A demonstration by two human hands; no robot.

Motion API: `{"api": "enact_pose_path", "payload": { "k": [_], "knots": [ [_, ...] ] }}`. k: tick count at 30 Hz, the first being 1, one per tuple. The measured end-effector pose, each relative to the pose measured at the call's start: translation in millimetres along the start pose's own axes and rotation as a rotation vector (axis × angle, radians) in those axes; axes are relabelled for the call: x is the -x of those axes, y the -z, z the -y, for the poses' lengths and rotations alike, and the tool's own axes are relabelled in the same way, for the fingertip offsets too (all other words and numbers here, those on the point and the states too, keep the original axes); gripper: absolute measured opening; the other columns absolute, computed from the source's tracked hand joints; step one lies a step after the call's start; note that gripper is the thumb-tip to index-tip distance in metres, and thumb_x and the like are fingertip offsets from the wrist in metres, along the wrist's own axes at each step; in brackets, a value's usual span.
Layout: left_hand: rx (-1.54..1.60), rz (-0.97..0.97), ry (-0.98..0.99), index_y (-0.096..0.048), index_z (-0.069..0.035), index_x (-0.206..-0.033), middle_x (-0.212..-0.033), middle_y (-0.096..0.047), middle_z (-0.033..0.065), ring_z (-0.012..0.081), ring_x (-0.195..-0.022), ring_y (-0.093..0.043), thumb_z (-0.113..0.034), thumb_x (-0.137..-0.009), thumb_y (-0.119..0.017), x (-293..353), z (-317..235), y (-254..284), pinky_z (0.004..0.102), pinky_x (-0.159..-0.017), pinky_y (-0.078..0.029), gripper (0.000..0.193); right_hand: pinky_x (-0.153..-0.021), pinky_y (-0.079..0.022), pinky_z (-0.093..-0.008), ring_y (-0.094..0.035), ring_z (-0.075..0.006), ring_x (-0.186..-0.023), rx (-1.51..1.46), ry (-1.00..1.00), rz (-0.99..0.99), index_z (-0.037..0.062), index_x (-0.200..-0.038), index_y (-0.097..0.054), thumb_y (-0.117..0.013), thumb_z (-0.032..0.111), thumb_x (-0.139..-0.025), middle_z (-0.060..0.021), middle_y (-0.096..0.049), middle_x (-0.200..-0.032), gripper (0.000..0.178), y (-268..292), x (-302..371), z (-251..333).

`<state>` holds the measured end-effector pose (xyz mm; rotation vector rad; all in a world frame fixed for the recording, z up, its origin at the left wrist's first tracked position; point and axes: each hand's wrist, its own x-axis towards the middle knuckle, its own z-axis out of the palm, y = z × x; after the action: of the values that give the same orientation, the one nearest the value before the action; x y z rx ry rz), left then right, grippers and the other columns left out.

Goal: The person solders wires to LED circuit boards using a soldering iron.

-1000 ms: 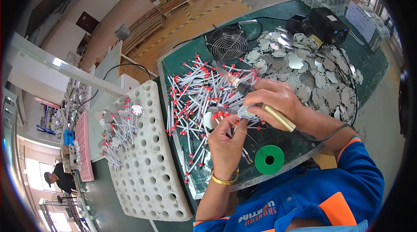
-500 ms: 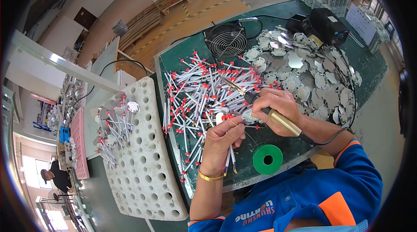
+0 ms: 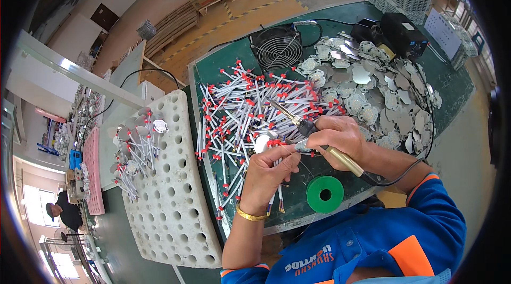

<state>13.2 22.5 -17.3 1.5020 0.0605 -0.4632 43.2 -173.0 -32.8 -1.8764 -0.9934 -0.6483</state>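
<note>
My right hand (image 3: 340,137) is closed around a soldering iron (image 3: 345,161) with a gold handle. Its metal tip points up and left over a heap of white cables (image 3: 247,105) with red rings. Beside the right fingertips is a small pale plate (image 3: 302,146); whether they grip it is hard to tell. My left hand (image 3: 269,173) pinches thin solder wire, which runs near a green spool (image 3: 325,194). White cables with bare coloured ends (image 3: 281,205) hang below the left fingers, and a pale plate (image 3: 262,143) shows just behind them.
Metal plates (image 3: 383,89) lie heaped at the right of the green table, below a black box (image 3: 403,34). A small fan (image 3: 277,50) stands at the far edge. To the left, a white perforated board (image 3: 173,199) carries finished-looking plates with cables (image 3: 141,143). A person (image 3: 68,210) is far left.
Both hands keep nearly the same pose, shifted slightly. The right hand and iron sit a little further left. The spool appears slightly higher and further left, as the view has moved a little.
</note>
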Motion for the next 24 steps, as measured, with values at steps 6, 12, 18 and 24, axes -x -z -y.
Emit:
{"api": "enact_pose_path", "payload": {
  "k": [6, 12, 18, 24],
  "knots": [
    [0.148, 0.146, 0.088, -0.063, 0.0, -0.101, -0.069, -0.062, 0.0044, 0.0061, -0.054, -0.052, -0.013, -0.083, -0.063, -5, 5, 12, 0.0171, -0.049, -0.039, 0.022, -0.041, -0.035, -0.0311, -0.047, -0.0212, -0.05, -0.023, 0.008, 0.013, 0.0104, -0.086, -0.057, -0.065, -0.004, -0.062, -0.004, -0.043, -0.063, 0.029, 0, 2, 1],
    [0.237, 0.107, 0.111, -0.065, -0.005, -0.099, -0.068, -0.062, 0.0013, 0.0046, -0.054, -0.051, -0.016, -0.082, -0.066, -5, 16, 5, 0.0163, -0.049, -0.037, 0.02, -0.042, -0.036, -0.0309, -0.048, -0.0217, -0.05, -0.079, -0.064, -0.028, 0.0104, -0.086, -0.057, -0.067, -0.004, -0.062, -0.0046, -0.046, -0.063, 0.029, -2, 5, 3],
    [0.106, -0.155, -0.099, -0.066, -0.001, -0.094, -0.068, -0.058, -0.0014, 0.0024, -0.057, -0.047, -0.015, -0.083, -0.065, 5, 13, -17, 0.0163, -0.05, -0.037, 0.018, -0.046, -0.04, -0.031, -0.05, -0.0213, -0.054, -0.11, -0.115, -0.067, 0.0087, -0.084, -0.054, -0.068, -0.005, -0.065, -0.0051, -0.054, -0.068, 0.027, -2, 1, 9],
    [0.117, -0.211, -0.166, -0.066, 0.0, -0.095, -0.069, -0.059, -0.0018, 0.0018, -0.06, -0.048, -0.014, -0.083, -0.064, 10, 12, -21, 0.0158, -0.051, -0.037, 0.019, -0.049, -0.042, -0.0304, -0.053, -0.0212, -0.057, -0.098, -0.13, -0.084, 0.007, -0.083, -0.052, -0.068, -0.004, -0.067, -0.0049, -0.058, -0.071, 0.026, -3, 0, 12]
  ]
}}
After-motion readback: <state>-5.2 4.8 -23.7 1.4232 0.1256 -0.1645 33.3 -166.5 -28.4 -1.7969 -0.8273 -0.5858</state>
